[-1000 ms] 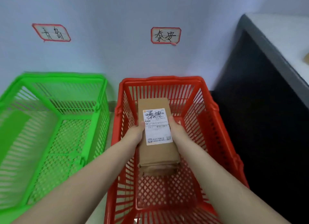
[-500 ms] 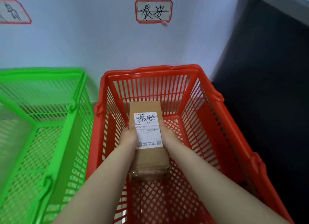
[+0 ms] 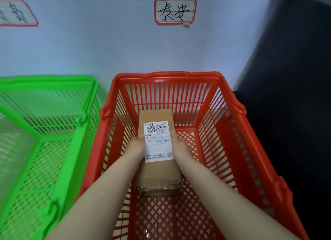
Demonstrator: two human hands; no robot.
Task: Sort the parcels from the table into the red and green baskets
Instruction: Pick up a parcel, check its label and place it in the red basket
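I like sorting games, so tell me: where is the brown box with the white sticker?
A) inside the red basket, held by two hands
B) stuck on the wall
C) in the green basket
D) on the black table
A: the left hand and right hand grip the brown box down between the red basket walls, beside the green basket.

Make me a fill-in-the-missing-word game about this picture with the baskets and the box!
1. The left hand and the right hand hold the parcel inside the ____ basket.
2. The other basket, to its left, is coloured ____.
3. The label stuck on top of the parcel is ____.

Missing words: red, green, white.
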